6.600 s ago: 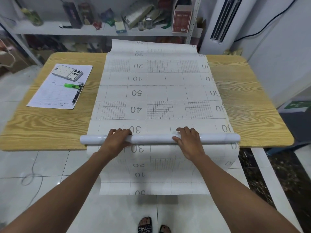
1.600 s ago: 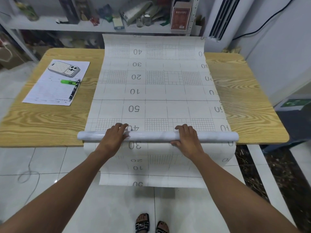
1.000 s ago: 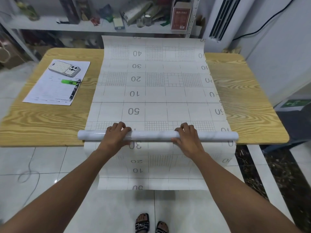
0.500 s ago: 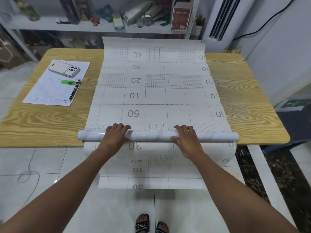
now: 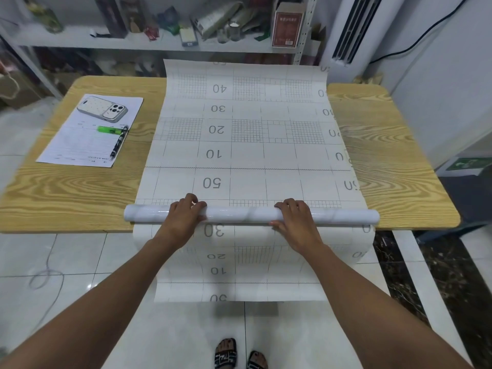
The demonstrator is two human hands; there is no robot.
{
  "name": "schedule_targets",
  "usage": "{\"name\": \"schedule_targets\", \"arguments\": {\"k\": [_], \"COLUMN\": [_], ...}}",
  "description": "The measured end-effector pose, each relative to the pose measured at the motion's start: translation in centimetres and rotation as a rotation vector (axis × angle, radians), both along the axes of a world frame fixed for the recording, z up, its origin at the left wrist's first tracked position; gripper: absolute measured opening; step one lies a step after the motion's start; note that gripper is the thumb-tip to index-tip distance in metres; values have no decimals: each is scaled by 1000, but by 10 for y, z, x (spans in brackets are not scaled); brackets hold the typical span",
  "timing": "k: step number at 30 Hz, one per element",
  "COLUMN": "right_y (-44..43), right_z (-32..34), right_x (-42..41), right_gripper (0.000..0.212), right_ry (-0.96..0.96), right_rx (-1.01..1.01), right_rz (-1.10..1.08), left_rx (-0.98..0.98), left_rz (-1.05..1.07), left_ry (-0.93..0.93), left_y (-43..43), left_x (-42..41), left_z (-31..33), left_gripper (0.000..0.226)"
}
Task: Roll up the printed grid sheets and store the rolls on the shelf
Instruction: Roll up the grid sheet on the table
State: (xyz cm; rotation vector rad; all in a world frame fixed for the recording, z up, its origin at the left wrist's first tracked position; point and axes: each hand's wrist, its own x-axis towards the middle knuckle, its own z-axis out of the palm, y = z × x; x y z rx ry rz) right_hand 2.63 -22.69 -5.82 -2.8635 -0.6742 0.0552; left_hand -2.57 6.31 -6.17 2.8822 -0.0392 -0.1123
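Grid sheet point(image 5: 247, 155): white, numbered squares, flat beyond the fingers. Roll point(image 5: 239, 217): glossy tube, gripped under curled fingers of left hand point(image 5: 183, 219) and right hand point(image 5: 298, 222). Right-edge numerals partly cut off.

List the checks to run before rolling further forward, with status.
1. Grip: left hand and right hand both curl over the roll: ok.
2. Alignment: roll roughly parallel to the printed lines of the grid sheet: ok.
3. Path: nothing lies on the grid sheet ahead of the roll: ok.
4. Clutter: phone, highlighter and pen sit left of the grid sheet, apart from it: ok.
5. Tail: part of the grid sheet hangs off the near edge of the table; floor clearance: cannot tell.
6. Shelf: crowded; room for the roll: cannot tell.
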Motion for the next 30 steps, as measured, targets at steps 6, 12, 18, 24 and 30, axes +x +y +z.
{"name": "schedule_targets", "arguments": {"k": [6, 12, 18, 24, 30], "right_y": [-1, -1, -3, -7, -8], "right_z": [0, -1, -4, -4, 1], "right_x": [-1, 0, 3, 6, 7], "right_gripper": [52, 56, 46, 40, 38], "right_ry": [16, 36, 32, 50, 54], "right_rx": [12, 29, 41, 20, 8], "right_rz": [-19, -18, -4, 18, 19], "left_rx": [4, 6, 10, -8, 103], "left_rz": [-12, 54, 90, 6, -128], "left_ry": [-16, 26, 56, -87, -111], "left_y": [0, -2, -3, -2, -9], "left_x": [3, 7, 7, 1, -5], "left_z": [-1, -3, -2, 1, 10], "left_gripper": [37, 43, 37, 26, 48]}}
